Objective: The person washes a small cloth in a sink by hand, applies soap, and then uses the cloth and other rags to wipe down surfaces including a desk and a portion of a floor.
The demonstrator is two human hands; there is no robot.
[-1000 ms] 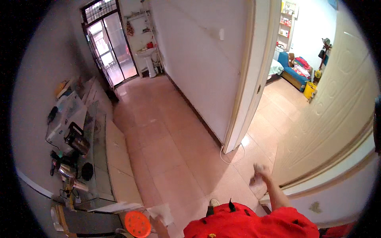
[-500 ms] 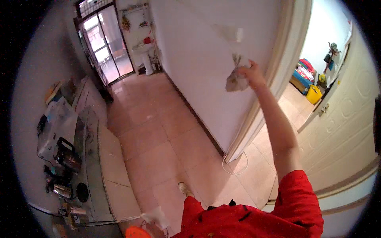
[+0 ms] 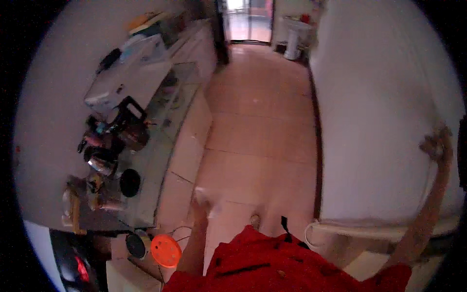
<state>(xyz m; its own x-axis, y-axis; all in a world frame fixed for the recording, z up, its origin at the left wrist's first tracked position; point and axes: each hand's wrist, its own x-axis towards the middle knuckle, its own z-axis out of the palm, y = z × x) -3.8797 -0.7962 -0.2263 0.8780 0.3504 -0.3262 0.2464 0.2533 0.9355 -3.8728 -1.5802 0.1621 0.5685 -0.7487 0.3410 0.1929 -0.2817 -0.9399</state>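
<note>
My right hand [image 3: 441,143] is raised at the far right in front of the white wall, dim and smeared. Its fingers look closed around a crumpled greyish bundle [image 3: 429,147], whose kind is too blurred to make out. Low in the middle, my left hand [image 3: 201,199] hangs over the floor beside the counter. A thin whitish piece [image 3: 214,210], like a tissue or a plastic bag, shows at its fingers, blurred by motion.
Along the left runs a glass-topped counter [image 3: 146,170] with a black-handled kettle [image 3: 134,129], a metal pot [image 3: 103,163], a black round disc [image 3: 130,182] and a white box-shaped appliance [image 3: 129,90]. An orange round thing [image 3: 166,250] is near my left arm. A pedestal basin [image 3: 293,39] stands beside the far glass door [image 3: 248,22].
The view has turned right and the room has grown darker. My right hand now appears at the right edge, and my left hand has come up into clearer view.
</note>
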